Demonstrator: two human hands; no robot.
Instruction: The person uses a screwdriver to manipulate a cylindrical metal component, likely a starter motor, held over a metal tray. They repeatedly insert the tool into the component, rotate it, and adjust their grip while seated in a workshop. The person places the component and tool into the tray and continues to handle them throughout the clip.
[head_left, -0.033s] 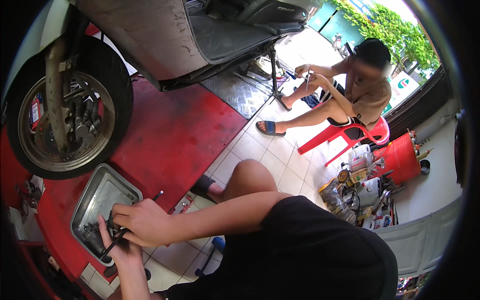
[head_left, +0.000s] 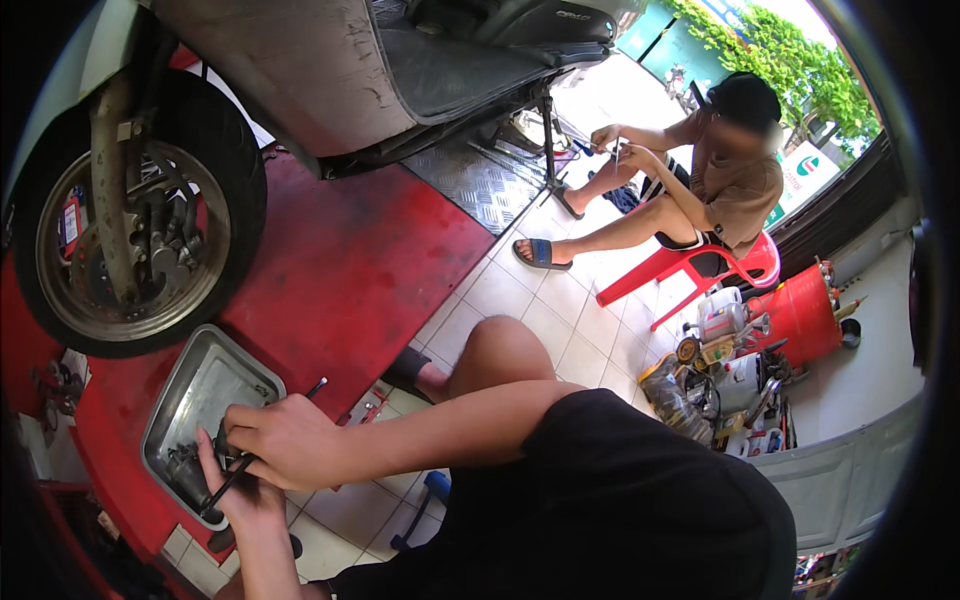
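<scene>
Both of my hands meet over the near end of a grey metal tray (head_left: 215, 375). My right hand (head_left: 295, 440) is closed, its fingers bent round a thin black rod (head_left: 232, 482) that slants past both hands and ends in a pale tip at the upper right. Below it, my left hand (head_left: 250, 508) is closed against a dark part (head_left: 238, 440), one finger pointing up. The hands hide most of that part, so its kind is unclear. Small dark parts (head_left: 184, 466) lie in the tray beside my fingers.
The tray rests on a red platform (head_left: 350, 260) under a scooter's front wheel (head_left: 230, 190). A person (head_left: 735, 170) sits on a red plastic chair (head_left: 690, 275) at the right, holding a thin tool. Tools and containers (head_left: 735, 375) crowd the wall. A blue object (head_left: 436, 488) is on the tiles.
</scene>
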